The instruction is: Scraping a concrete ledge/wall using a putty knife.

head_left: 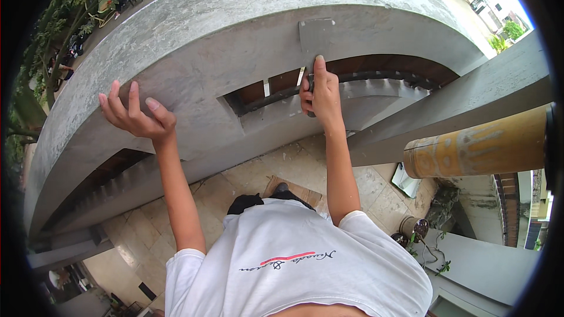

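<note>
My right hand (325, 98) grips the dark handle of a wide putty knife (316, 36), thumb stretched along it. The tool's flat grey rectangular blade points away from me and lies against the inner face of a curved grey concrete wall (194, 85). Whether any filler sits on the blade I cannot make out. Toward the left, my left hand (141, 116) is empty, its fingers apart and slightly curled, close to the wall's upper edge. Smeared, uneven grey patches mark the wall surface between both hands.
A long slot (264, 91) with dark edging cuts through the wall below the blade. A painted yellow post (476, 147) juts in at right. Potted plants (414, 229) stand on the tiled floor (226, 185), and a flat piece of cardboard (308, 194) lies by my feet.
</note>
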`<state>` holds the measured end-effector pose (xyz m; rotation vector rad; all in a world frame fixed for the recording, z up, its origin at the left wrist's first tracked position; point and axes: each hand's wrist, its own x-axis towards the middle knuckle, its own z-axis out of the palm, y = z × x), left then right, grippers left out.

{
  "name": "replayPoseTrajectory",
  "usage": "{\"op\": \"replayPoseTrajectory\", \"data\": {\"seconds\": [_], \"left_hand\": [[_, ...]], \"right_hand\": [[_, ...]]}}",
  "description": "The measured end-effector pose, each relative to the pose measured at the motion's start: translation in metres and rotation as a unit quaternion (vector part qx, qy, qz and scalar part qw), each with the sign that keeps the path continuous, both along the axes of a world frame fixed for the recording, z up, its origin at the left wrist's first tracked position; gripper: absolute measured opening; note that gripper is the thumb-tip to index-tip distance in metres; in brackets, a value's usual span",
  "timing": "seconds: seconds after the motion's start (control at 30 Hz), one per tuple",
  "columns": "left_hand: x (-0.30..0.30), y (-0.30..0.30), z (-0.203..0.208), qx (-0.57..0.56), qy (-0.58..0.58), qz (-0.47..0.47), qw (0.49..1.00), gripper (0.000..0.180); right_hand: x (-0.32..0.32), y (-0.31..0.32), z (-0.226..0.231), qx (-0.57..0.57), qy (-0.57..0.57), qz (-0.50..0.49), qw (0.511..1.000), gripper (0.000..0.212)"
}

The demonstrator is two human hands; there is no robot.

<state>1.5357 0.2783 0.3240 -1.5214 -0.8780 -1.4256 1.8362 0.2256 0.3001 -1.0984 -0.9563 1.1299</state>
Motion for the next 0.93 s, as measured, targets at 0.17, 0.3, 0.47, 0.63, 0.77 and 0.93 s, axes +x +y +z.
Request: {"op": "replayPoseTrajectory", "data": {"seconds": [0.17, 0.3, 0.47, 0.63, 0.77, 0.93], "left_hand": [[-0.001, 0.001, -0.003, 0.007, -0.005, 0.003, 1.0, 0.031], [0.005, 0.004, 0.0, 0.0, -0.009, -0.009, 1.0, 0.032], [-0.002, 0.002, -0.004, -0.004, -0.012, -0.002, 1.0, 0.033], [0.003, 0.001, -0.003, -0.01, -0.01, -0.009, 1.0, 0.034], [-0.006, -0.001, -0.006, -0.016, -0.003, -0.017, 1.0, 0.035], [-0.008, -0.002, -0.004, -0.026, 0.007, -0.011, 1.0, 0.036]], "right_hand": [[-0.006, -0.03, -0.034, -0.091, -0.017, 0.024, 0.995, 0.063], [-0.004, 0.005, -0.007, -0.018, 0.0, 0.033, 0.999, 0.063], [-0.007, -0.014, -0.004, -0.006, -0.028, 0.052, 0.998, 0.064], [-0.006, 0.003, -0.009, -0.019, -0.034, 0.048, 0.998, 0.064], [-0.013, -0.011, -0.014, -0.019, -0.01, 0.041, 0.999, 0.064], [-0.019, -0.029, -0.044, -0.06, -0.027, 0.045, 0.997, 0.064]]}}
